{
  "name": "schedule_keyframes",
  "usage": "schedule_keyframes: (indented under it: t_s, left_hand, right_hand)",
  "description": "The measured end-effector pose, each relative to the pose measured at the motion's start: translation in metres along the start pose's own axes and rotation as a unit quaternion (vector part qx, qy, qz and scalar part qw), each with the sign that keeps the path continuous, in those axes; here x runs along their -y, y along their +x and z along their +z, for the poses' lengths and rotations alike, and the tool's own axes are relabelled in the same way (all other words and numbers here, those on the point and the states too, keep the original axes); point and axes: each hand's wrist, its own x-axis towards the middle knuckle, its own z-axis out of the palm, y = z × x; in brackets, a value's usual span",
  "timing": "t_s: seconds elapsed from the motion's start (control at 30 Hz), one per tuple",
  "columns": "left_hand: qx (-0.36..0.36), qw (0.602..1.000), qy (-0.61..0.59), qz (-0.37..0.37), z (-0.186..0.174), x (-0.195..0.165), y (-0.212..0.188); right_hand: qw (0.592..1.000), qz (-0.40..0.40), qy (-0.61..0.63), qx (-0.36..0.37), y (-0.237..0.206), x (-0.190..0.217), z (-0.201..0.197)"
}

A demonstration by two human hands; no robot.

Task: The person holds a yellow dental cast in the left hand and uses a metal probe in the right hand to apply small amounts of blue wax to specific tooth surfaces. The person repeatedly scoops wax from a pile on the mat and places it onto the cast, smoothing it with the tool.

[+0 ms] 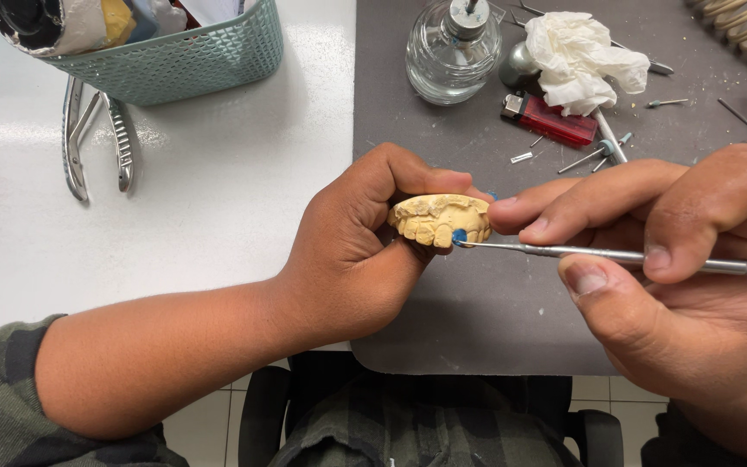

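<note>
While the left hand closes its grip around a pale yellow dental cast at the centre of the frame, thumb over the top and fingers curled beneath, the cast's row of teeth faces the camera. Right hand, entering from the right edge: grip closed on a slim metal instrument, pinched between thumb and fingers like a pen; its index fingertip rests against the cast's right end. Instrument: lies nearly level, its tip carrying a small blue blob that touches the cast's lower right corner. Both hands are held above the near edge of a grey mat on the bench. White bench surface: left half of the frame. Metal pliers: upper left, lying flat on the white surface, just below a teal plastic basket holding assorted items. Glass spirit burner: top centre, on the mat. Red lighter: right of the burner, just beside a crumpled white tissue. Small burs and thin metal tools: scattered on the mat at upper right. Sleeves: dark green camouflage pattern, lower left. Black chair: bottom centre.
</note>
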Motion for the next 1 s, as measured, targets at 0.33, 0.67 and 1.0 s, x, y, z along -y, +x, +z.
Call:
schedule_keyframes:
  t_s: [0.33, 0.67, 1.0]
  left_hand:
    - [-0.015, 0.999, 0.028, -0.011, 0.0, -0.002, 0.0]
    - [-0.041, 0.991, 0.027, -0.123, 0.001, -0.001, 0.01]
    - [-0.024, 0.985, 0.027, -0.17, 0.003, -0.003, 0.011]
  right_hand:
    - [0.992, 0.061, 0.096, -0.051, 0.007, 0.009, -0.002]
    - [0.967, 0.187, -0.17, 0.031, 0.037, -0.041, -0.053]
    - [0.951, 0.282, -0.12, 0.034, 0.049, -0.035, -0.033]
